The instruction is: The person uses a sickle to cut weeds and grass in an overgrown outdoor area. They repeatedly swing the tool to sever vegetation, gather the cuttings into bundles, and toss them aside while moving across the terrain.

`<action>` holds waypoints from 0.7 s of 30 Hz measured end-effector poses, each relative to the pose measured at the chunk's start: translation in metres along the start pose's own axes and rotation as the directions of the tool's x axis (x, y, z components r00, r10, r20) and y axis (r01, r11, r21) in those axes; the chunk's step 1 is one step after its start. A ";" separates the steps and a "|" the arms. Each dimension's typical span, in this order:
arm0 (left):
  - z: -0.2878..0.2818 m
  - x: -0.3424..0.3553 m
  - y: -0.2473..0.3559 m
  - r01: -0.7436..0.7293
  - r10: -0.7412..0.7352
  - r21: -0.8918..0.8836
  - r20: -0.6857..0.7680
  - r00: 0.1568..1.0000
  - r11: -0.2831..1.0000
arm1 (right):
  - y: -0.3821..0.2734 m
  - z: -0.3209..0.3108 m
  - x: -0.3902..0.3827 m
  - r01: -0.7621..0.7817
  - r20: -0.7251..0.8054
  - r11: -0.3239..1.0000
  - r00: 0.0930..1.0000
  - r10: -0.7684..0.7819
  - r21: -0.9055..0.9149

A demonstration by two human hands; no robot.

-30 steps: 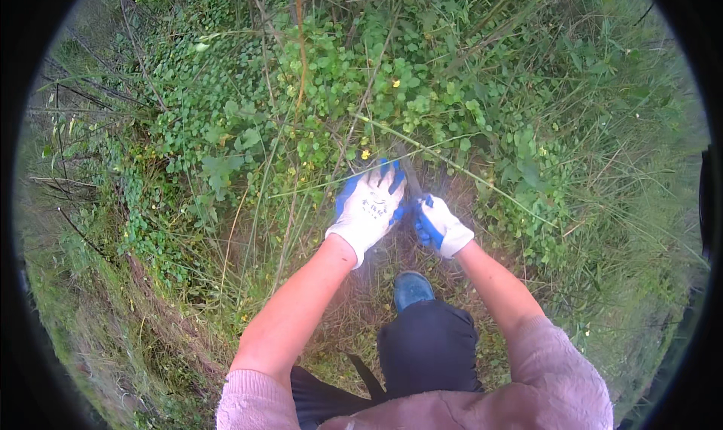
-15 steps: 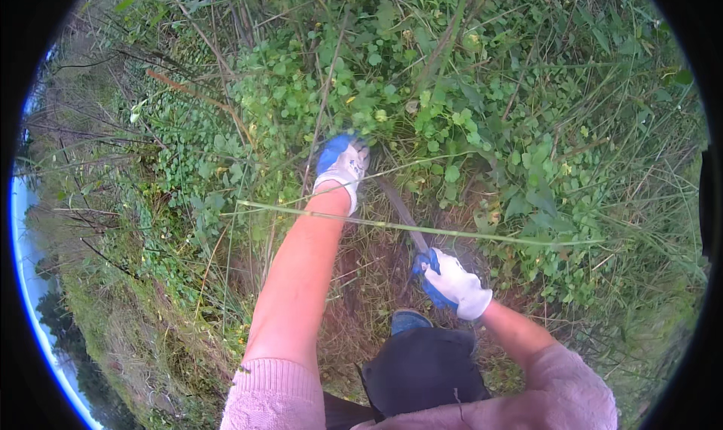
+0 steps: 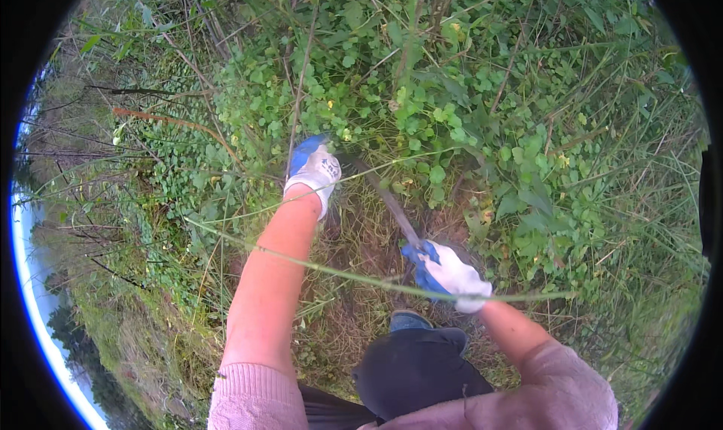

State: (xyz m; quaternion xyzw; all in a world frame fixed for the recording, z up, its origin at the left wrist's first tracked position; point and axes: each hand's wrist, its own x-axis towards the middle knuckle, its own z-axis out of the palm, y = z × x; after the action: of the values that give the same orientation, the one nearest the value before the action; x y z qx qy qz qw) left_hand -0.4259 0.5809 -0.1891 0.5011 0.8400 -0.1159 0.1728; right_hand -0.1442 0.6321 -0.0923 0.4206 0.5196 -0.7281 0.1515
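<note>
My left hand (image 3: 316, 168), in a white and blue work glove, reaches into low green weeds (image 3: 301, 91). Its fingers curl in among the stems and are partly hidden by leaves. My right hand (image 3: 449, 273), gloved alike, is closed round the lower end of a sickle's long handle (image 3: 393, 206). That handle slants up and left toward my left hand. The sickle's dark head lies close beside the left glove, mostly covered by greenery, so its edge cannot be made out.
A long thin grass stalk (image 3: 339, 272) crosses in front of both forearms. Dry twigs and a reddish-brown stem (image 3: 169, 121) stand at the left. Trodden soil and cut grass (image 3: 343, 328) lie near my shoe (image 3: 410, 321) and dark-trousered knee (image 3: 414, 373). Taller grass (image 3: 640, 204) grows at the right.
My left hand has shifted a little left in the picture, and the sickle's upper end with it. My right hand has moved slightly up and left. The crossing stalk hangs lower.
</note>
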 end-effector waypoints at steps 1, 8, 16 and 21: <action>0.034 0.009 -0.019 -0.007 -0.058 -0.385 -0.157 0.986 0.923 | 0.030 0.001 0.024 0.127 0.037 0.986 0.991 -0.132 0.108; 0.013 -0.014 -0.024 -0.003 -0.334 -0.865 0.191 0.923 -0.501 | 0.114 -0.047 -0.125 -0.325 0.008 0.906 0.941 0.340 -0.271; 0.001 -0.030 -0.051 0.089 -0.281 -0.712 0.384 0.880 -0.696 | -0.024 0.022 -0.035 0.198 -0.133 0.960 0.976 -0.174 0.199; -0.020 -0.032 -0.033 0.165 -0.199 -0.697 0.410 0.890 -0.698 | -0.040 0.035 0.064 0.183 -0.107 0.929 0.968 -0.227 -0.322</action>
State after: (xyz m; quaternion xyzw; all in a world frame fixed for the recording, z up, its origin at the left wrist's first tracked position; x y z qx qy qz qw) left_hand -0.4440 0.5472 -0.1568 -0.1551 0.5485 0.6680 0.4784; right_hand -0.2247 0.6316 -0.1133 0.3856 0.6780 -0.6175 0.1012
